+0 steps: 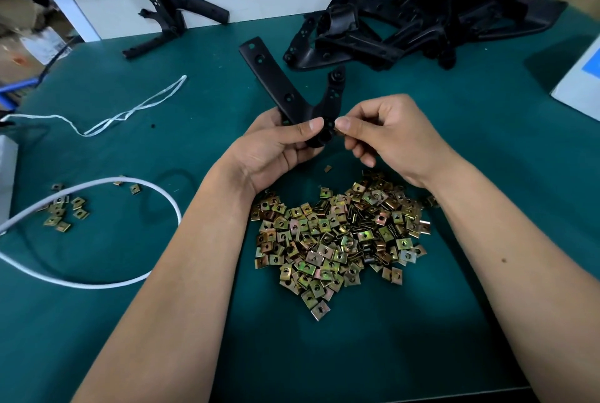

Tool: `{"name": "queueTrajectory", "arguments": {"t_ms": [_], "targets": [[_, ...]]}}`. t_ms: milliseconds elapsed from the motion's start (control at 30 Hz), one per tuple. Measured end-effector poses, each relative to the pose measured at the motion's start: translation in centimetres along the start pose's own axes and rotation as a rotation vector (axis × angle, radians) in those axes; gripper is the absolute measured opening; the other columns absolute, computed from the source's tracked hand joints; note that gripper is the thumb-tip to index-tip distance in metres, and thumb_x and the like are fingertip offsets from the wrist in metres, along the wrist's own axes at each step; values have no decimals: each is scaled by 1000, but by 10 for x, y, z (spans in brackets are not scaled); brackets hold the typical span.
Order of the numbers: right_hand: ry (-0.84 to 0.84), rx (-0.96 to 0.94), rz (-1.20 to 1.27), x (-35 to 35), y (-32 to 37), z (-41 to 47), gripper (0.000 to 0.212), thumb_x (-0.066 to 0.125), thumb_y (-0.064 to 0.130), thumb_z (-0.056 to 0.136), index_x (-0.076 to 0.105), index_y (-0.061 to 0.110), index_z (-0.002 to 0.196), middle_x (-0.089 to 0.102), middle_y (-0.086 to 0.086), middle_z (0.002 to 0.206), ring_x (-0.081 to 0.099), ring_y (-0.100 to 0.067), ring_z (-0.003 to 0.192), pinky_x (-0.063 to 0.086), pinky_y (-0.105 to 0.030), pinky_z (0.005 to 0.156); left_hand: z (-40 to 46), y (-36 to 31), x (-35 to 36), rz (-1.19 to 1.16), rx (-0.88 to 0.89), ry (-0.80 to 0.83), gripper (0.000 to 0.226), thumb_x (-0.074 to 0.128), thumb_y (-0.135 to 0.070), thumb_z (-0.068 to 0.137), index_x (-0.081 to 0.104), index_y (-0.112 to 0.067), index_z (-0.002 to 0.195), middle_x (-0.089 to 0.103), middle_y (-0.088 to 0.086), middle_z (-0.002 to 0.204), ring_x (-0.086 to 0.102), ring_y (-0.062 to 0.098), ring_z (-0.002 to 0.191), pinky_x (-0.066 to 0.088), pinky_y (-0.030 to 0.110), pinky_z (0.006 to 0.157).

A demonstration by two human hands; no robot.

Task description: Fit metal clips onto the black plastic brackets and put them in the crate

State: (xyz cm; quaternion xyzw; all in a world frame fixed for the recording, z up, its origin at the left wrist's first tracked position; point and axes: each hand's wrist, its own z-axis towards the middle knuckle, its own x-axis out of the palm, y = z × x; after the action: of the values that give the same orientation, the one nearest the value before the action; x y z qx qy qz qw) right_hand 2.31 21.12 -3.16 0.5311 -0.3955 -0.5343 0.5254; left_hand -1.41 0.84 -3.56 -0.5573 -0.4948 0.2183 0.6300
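My left hand (276, 146) grips the lower end of a black Y-shaped plastic bracket (279, 81), which points up and away over the green table. My right hand (380, 133) pinches a small metal clip (339, 132) between thumb and forefinger, right against the bracket's lower edge. The clip is mostly hidden by the fingertips. A large heap of brass-coloured metal clips (337, 240) lies on the mat just below both hands. No crate is in view.
A pile of black brackets (422, 13) lies at the back right and a single bracket (175, 16) at the back left. A white cable (130, 279) loops at the left beside a few stray clips (61, 211). White string (136, 109) lies further back.
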Motion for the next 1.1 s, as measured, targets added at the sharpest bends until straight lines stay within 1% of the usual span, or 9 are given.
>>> {"name": "queueTrajectory", "arguments": {"t_ms": [67, 200, 333, 400, 467, 567, 600, 767, 1100], "targets": [[-6, 7, 7, -1, -1, 0, 18, 70, 15, 97, 70, 6, 82, 65, 0, 62, 56, -12, 54, 42, -20, 42, 0, 0, 1, 16, -8, 8, 39, 72, -9, 81, 61, -8, 118, 75, 3, 102, 73, 13, 88, 60, 27, 74], [-73, 5, 91, 6, -6, 0, 17, 71, 16, 96, 72, 6, 82, 65, -1, 62, 56, -12, 56, 41, -19, 43, 0, 2, 2, -42, -24, 31, 30, 70, -8, 82, 64, -12, 110, 76, 2, 102, 72, 13, 89, 60, 27, 74], [-78, -7, 78, 7, -6, 1, 19, 71, 17, 97, 72, 7, 80, 65, 0, 62, 56, -11, 56, 42, -19, 43, 1, 4, 5, -19, -5, 22, 33, 70, -9, 82, 63, -11, 114, 74, 3, 106, 72, 15, 94, 60, 26, 76], [-100, -5, 97, 10, -5, 1, 20, 71, 16, 97, 72, 8, 78, 63, 0, 62, 56, -10, 56, 40, -19, 43, 3, 6, 9, 4, 19, 3, 30, 70, -8, 85, 64, -11, 113, 74, 3, 106, 72, 16, 96, 60, 26, 77], [-137, 21, 201, 13, -4, 2, 22, 70, 17, 97, 72, 9, 77, 62, 0, 63, 54, -11, 58, 39, -18, 45, 5, 8, 12, -33, 46, -31, 24, 69, -7, 87, 65, -11, 110, 75, 3, 103, 73, 16, 94, 60, 26, 75], [-142, 105, 373, 11, 0, 2, 27, 68, 28, 98, 71, 6, 82, 65, -3, 69, 56, -11, 62, 41, -17, 49, 5, 7, 11, -97, 89, -58, 30, 71, -10, 81, 62, -9, 110, 74, 5, 103, 73, 17, 92, 60, 28, 76], [-138, 124, 376, 9, 1, 2, 27, 68, 28, 98, 72, 5, 85, 67, -4, 71, 57, -11, 64, 42, -17, 50, 5, 7, 9, -100, 100, -63, 32, 71, -11, 81, 61, -8, 110, 74, 6, 103, 72, 16, 92, 60, 28, 77], [-146, 121, 314, 9, 0, 1, 9, 69, 7, 96, 75, 2, 91, 66, -5, 72, 56, -11, 65, 42, -17, 51, 5, 8, 8, -82, 100, -57, 29, 71, -11, 82, 63, -8, 109, 75, 6, 102, 73, 18, 92, 60, 28, 77], [-93, 82, 219, 0, -1, 2, 13, 67, 3, 97, 72, 3, 85, 62, -5, 66, 54, -11, 60, 38, -15, 48, 5, 7, 13, -28, 28, -18, 27, 71, -10, 82, 65, -11, 108, 76, 5, 105, 74, 16, 94, 60, 26, 75]]}}
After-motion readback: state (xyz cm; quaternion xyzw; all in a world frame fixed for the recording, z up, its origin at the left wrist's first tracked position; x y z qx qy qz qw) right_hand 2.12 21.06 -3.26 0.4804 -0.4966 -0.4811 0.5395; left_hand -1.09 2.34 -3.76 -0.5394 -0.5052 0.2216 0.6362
